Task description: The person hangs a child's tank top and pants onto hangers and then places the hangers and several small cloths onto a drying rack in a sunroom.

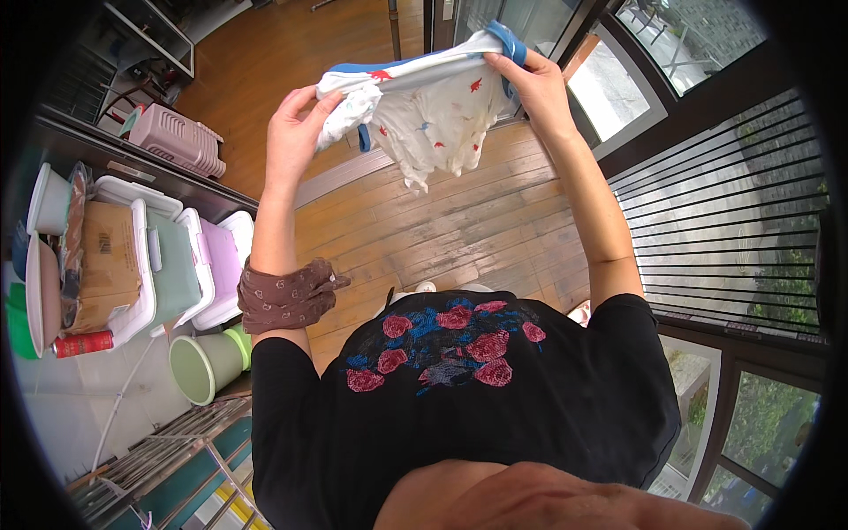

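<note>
A white child's garment [430, 119] with blue trim and small red and blue animal prints hangs stretched between my two raised hands. My left hand [301, 122] pinches its left end, where a bunched white cloth with pale marks [351, 116] also hangs by the fingers. At the right end, my right hand [533, 79] grips the garment beside the blue band, thumb in front. The lower part dangles crumpled above the wooden floor. A brown patterned cloth [288, 295] is wrapped around my left forearm near the elbow.
Lidded plastic bins [175, 265], a cardboard box [109, 265], basins and a green bucket [192, 368] stand at left. Stacked pinkish plastic stools [179, 139] are beyond the door track. A metal rack [165, 450] lies lower left. Barred windows [722, 212] line the right side.
</note>
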### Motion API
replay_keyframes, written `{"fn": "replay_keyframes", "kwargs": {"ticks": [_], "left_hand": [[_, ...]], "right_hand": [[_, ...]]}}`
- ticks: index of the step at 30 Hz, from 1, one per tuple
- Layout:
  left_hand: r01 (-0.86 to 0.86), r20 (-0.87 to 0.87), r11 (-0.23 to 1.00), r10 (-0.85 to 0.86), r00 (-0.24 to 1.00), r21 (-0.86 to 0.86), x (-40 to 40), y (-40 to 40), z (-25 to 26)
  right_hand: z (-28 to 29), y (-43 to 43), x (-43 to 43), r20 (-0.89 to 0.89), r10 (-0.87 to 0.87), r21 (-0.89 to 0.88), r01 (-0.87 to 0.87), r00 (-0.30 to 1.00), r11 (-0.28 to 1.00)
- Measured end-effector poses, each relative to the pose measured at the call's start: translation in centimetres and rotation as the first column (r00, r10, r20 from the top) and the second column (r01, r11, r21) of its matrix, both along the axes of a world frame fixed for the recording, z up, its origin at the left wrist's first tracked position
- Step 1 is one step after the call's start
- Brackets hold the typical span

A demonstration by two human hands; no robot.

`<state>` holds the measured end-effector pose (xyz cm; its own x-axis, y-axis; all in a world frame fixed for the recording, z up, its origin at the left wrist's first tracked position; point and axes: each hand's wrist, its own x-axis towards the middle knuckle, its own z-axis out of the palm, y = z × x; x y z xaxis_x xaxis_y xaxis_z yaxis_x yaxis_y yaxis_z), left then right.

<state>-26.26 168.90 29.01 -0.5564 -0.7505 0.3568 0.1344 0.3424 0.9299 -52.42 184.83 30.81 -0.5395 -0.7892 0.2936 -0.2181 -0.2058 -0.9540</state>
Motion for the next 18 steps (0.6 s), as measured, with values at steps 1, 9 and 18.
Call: {"fn": "replay_keyframes", "kwargs": {"ticks": [1,9,18], "left_hand": [[-0.082,-0.044,0.990,0.077,0.996,-0.117,0.4,-1.6,1.2],[-0.233,0.353,0.921,0.116,0.929,0.312,2.0,-16.0,-9.6],[-0.365,0.141,0.885,0.338,0.931,0.290,-0.8,-30.5,-2.5]], "right_hand": [[1.6,-1.9,0.8,-0.096,0.020,-0.149,-0.034,0.995,0.988],[-12.9,-18.7,-2.8,-0.026,0.392,0.408,-0.348,0.920,0.844],[-7.4,-40.3,-5.5,0.205,0.553,0.095,-0.579,0.807,0.810]]}}
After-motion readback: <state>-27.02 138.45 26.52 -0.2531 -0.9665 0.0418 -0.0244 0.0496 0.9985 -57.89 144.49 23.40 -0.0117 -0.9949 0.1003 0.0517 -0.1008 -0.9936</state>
